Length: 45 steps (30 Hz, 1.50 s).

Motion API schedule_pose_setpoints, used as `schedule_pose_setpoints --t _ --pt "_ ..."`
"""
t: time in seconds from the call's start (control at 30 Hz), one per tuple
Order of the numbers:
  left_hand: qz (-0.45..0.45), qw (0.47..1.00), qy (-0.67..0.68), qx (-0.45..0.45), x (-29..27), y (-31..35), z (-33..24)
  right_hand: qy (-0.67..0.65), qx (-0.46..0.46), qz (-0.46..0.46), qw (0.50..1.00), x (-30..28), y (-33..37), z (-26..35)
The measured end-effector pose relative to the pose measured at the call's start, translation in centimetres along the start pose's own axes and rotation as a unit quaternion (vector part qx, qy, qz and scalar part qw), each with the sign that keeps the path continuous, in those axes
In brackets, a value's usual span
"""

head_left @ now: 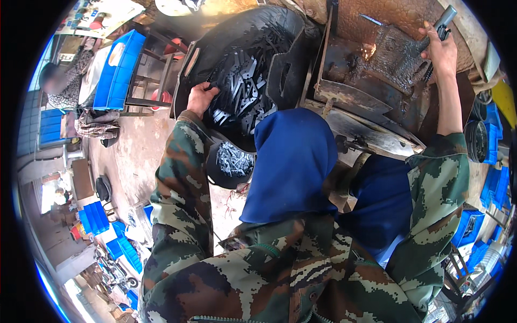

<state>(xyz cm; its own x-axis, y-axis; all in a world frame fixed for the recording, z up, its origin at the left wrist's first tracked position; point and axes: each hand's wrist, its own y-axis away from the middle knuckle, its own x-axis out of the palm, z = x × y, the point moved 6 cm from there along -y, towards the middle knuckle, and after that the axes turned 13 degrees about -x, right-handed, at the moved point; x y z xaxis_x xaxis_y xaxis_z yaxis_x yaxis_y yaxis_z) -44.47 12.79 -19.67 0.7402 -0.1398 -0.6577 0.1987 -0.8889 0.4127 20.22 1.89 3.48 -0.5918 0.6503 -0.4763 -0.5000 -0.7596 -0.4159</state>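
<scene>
My left hand point(202, 99) is at the left side of a large black tub point(188, 102). Its fingers are closed at a small dark piece that I cannot make out. Inside the tub lies a heap of flat, slotted metal parts point(242, 81), some shiny and some dark. My right hand point(441, 54) reaches to the upper right, fingers wrapped round a grey cylindrical handle point(446, 17) above a wet, oily brown machine bed point(396, 59). The lower end of what it grips is hidden by the hand.
Below the tub stands a smaller dark bucket point(215, 175) of small silvery parts point(234, 160). A rusty metal tray edge point(350, 96) runs along the machine's near side. Blue crates point(119, 70) stand at left, others point(489, 140) at right. Another person point(67, 86) sits far left.
</scene>
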Motion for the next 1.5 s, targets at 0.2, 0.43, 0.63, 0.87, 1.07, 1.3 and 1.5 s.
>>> schedule_pose_setpoints --t 0.2,0.43,0.63,0.87,1.07,1.3,1.5 --pt "0.123 0.990 0.009 0.073 0.0 2.0 -0.6 0.000 0.003 0.001 1.000 0.2 0.3 0.0" --pt "0.009 0.964 -0.233 0.126 -3.7 6.4 -5.2 0.007 0.003 -0.012 1.000 -0.9 0.1 0.0" --pt "-0.103 0.929 -0.284 0.211 -7.7 10.5 -7.8 0.000 -0.002 -0.005 1.000 -0.5 0.0 0.1" --pt "0.257 0.954 0.125 0.090 -5.6 10.2 -8.4 0.015 0.007 -0.006 1.000 -0.4 0.2 0.5" --pt "0.328 0.921 0.186 0.100 -1.0 16.2 -16.3 -0.022 0.008 -0.024 0.999 -0.1 0.2 -0.7" --pt "0.379 0.883 0.255 0.107 5.5 21.1 -26.0 0.014 0.008 -0.021 1.000 -0.6 -0.1 -1.2" --pt "0.383 0.811 0.293 0.331 11.3 24.5 -36.8 -0.009 0.009 -0.021 1.000 -0.4 0.3 0.1"
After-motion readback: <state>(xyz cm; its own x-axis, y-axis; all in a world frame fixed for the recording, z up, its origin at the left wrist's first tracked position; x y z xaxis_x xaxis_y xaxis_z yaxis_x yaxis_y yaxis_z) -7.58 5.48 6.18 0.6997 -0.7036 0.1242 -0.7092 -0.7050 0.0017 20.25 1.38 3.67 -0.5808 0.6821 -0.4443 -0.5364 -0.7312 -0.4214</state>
